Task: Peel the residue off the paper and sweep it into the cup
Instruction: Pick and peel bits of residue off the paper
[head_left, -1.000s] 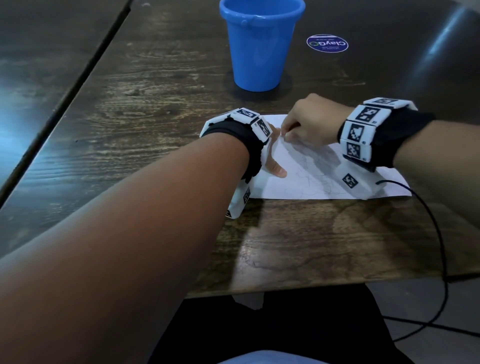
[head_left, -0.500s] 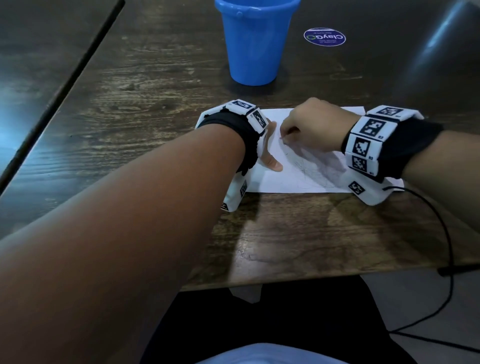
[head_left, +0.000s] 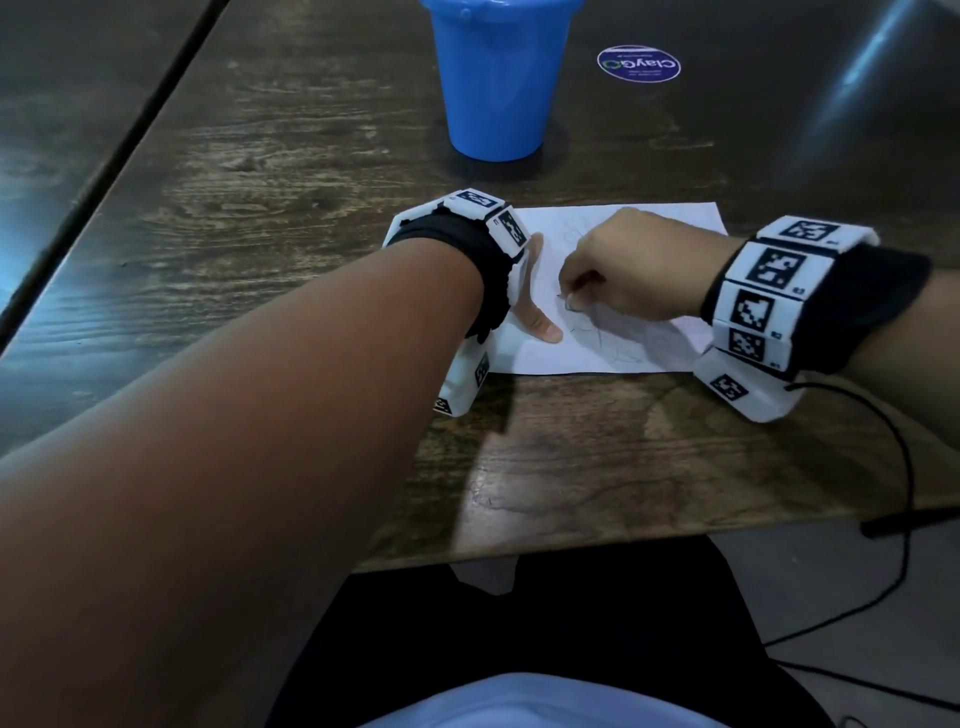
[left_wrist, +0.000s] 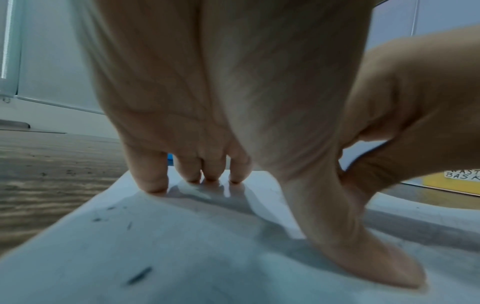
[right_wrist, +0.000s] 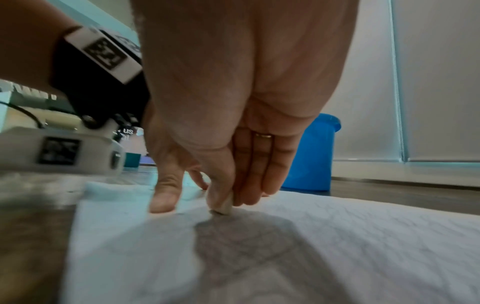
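Note:
A white sheet of paper (head_left: 670, 221) with faint pencil marks lies on the dark wooden table. My left hand (head_left: 537, 317) presses its left part flat; in the left wrist view the straight fingers (left_wrist: 153, 181) and thumb rest on the paper (left_wrist: 207, 257). Dark slivers of residue (left_wrist: 136, 275) lie loose on the sheet. My right hand (head_left: 574, 296) is curled, knuckles up, with a fingertip (right_wrist: 221, 199) scraping the middle of the paper (right_wrist: 363, 236). I see nothing held in it. The blue cup (head_left: 498, 93) stands upright beyond the paper's far edge.
A round blue sticker (head_left: 638, 63) is stuck on the table right of the cup. A black cable (head_left: 906, 467) hangs from my right wrist over the table's near edge. A seam (head_left: 104, 171) splits the tabletop at left. A yellow labelled box (left_wrist: 462, 182) stands far off.
My right hand has slid from the paper's far edge toward me, to the sheet's middle, near my left thumb. The left hand keeps pressing in the same place.

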